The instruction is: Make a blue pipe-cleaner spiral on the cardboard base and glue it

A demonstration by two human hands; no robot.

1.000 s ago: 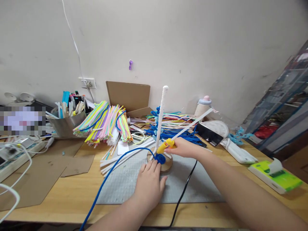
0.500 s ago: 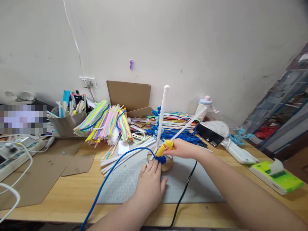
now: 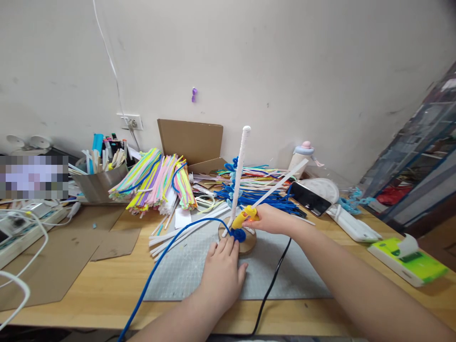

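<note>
My right hand [image 3: 272,219] grips a yellow glue gun [image 3: 244,217] with a white glue stick [image 3: 281,183] poking out behind it, and its nozzle points at the foot of a white wrapped pole [image 3: 238,175]. The pole stands on a round wooden base [image 3: 249,241]. My left hand [image 3: 221,270] lies on the grey cutting mat [image 3: 185,270], fingertips pressing a blue pipe-cleaner coil [image 3: 238,234] against the base. A long blue pipe cleaner [image 3: 160,259] trails from the coil towards the near left edge.
Heaps of coloured pipe cleaners [image 3: 156,183] and blue ones [image 3: 263,197] lie behind the mat. A metal tub of pens [image 3: 98,183], a cardboard box [image 3: 190,142], a phone [image 3: 309,199], a green tissue pack [image 3: 409,261], cardboard sheets [image 3: 71,247] and a black cable [image 3: 272,280] surround it.
The glue gun's rear and stick have dipped slightly and the nozzle has closed in on the blue coil. My left hand has stayed in place.
</note>
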